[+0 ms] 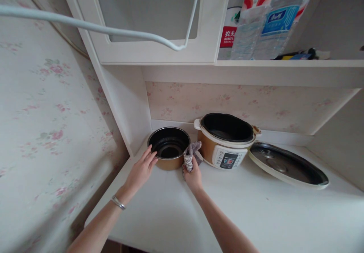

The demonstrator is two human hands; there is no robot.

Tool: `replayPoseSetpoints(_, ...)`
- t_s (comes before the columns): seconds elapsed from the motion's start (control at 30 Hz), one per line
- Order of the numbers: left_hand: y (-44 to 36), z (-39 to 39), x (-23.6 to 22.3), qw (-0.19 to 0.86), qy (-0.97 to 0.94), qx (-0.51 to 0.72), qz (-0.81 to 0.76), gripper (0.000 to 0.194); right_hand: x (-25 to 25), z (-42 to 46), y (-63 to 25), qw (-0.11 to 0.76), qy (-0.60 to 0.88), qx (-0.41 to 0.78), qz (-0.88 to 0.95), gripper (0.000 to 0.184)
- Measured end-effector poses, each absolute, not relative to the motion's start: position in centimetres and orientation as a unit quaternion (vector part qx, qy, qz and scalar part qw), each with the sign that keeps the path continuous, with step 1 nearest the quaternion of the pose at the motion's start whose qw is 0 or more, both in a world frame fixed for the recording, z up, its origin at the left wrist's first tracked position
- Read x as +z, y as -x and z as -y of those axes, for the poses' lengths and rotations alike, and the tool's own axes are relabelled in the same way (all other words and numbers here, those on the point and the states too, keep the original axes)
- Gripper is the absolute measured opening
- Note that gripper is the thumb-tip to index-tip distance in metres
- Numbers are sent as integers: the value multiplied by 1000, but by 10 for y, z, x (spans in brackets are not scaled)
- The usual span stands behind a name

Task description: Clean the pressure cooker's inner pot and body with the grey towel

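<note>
A round inner pot, black inside and gold-brown outside, stands upright on the white counter. My left hand is at its left front rim, fingers stretched out and resting at the edge. On the pot's right side, my right hand grips a crumpled grey patterned cloth, close to the pot's outer wall. Just right of the cloth sits an electric pressure cooker, lidless, with a dark opening and a control panel on its front. Its lid lies upside down to the right.
Plastic water bottles stand on the open shelf above, beside a cabinet door. A white cable hangs across the upper left. The white counter meets a flowered wall at left.
</note>
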State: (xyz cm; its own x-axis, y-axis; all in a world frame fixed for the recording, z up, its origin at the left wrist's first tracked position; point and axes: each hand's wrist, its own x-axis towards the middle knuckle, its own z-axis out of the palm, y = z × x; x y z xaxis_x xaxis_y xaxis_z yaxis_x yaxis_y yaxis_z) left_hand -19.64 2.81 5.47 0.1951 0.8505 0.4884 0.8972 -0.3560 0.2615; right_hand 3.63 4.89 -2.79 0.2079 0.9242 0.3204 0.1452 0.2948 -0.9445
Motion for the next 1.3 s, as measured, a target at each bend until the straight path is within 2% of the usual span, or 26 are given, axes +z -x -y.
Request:
replayPoseSetpoints(0.13,215,-45,47,26,778,-268,568,42,-31,-48,-37,585,499,296,567,63)
replayPoseSetpoints(0.33,202,-56,39,32,756,-308,576,38,-34,-47,-31,584,502,261,582,70)
replayPoseSetpoints(0.57,176,-27,42,60,736,-303,602,36,-33,-47,-25,588,518,268,560,76)
replayPoseSetpoints(0.77,181,-4,39,42,788,-320,525,36,-31,-46,-21,603,508,285,546,80)
replayPoseSetpoints(0.97,204,-35,55,42,740,-386,549,35,-33,-45,-28,577,502,277,582,84)
replayPoseSetpoints(1.1,209,-62,52,47,735,-360,573,43,-35,-45,-33,571,493,264,600,84)
replayPoseSetpoints(1.3,202,-56,46,47,743,-346,571,37,-39,-48,-33,577,494,221,611,80)
